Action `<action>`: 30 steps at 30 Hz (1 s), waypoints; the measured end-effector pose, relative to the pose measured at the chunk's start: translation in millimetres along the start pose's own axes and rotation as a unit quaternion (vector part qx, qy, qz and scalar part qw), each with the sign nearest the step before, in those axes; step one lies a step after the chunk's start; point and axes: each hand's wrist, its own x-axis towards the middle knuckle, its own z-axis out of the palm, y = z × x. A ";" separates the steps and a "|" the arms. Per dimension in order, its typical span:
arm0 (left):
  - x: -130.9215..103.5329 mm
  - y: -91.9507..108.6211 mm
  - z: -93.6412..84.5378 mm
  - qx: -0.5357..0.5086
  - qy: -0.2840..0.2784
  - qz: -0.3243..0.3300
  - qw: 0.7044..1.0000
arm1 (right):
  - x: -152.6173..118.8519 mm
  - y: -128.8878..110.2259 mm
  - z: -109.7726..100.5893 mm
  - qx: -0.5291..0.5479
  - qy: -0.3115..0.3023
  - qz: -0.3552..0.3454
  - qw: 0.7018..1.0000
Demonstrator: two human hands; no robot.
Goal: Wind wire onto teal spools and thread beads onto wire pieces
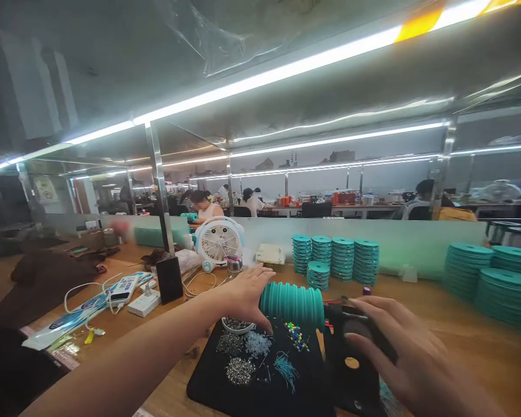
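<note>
One row of teal discs [292, 305] lies at the far edge of the black mat [295, 399].
Left hand [245, 296] fingers spread around the row's left end; right hand [406, 347] thumb and fingers stand apart about a black fixture [358, 328]; whether either grips, I cannot tell. The discs look light and slightly soft, apt to slip apart, so best pressed together from both ends.

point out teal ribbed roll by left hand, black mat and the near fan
Teal ribbed roll [292, 304]: head view, ribbed side
Black mat [212, 379]: head view, bare lower-left part
Near fan [219, 242]: head view, front grille
</note>
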 end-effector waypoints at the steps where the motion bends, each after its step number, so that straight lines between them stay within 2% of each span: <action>1: 7.2 2.2 2.5 0.036 -0.008 0.011 0.999 | 15.3 -15.9 1.2 0.001 -0.015 -0.019 1.000; 3: 20.4 3.6 8.9 0.087 -0.010 0.028 0.996 | 49.0 -45.6 5.7 -0.008 -0.055 -0.047 0.997; 5: 29.2 1.8 14.8 0.108 -0.008 0.022 0.994 | 80.0 -65.7 12.0 -0.022 -0.128 -0.043 0.991; 7: 33.3 -1.8 18.7 0.105 -0.007 0.013 0.994 | 102.4 -74.1 19.0 -0.037 -0.198 -0.046 0.979; 9: 34.4 -5.5 20.1 0.095 0.001 0.020 0.995 | 114.0 -73.9 25.9 -0.049 -0.238 -0.059 0.968; 14: 38.1 -10.0 16.4 0.090 -0.011 0.039 0.995 | 113.1 -69.3 36.7 -0.074 -0.231 -0.052 0.969; 19: 42.3 -9.6 10.7 0.082 -0.048 0.046 0.994 | 110.3 -72.6 34.7 -0.092 -0.225 -0.049 0.969; 22: 41.4 -10.8 3.3 0.087 -0.062 0.042 0.993 | 113.9 -75.1 30.1 -0.091 -0.233 -0.052 0.967; 25: 39.5 -14.2 -6.6 0.079 -0.103 0.024 0.991 | 120.0 -79.2 29.2 -0.076 -0.246 -0.048 0.965; 30: 41.2 -17.3 -10.7 0.085 -0.129 0.009 0.988 | 128.5 -83.5 40.0 -0.067 -0.256 -0.045 0.963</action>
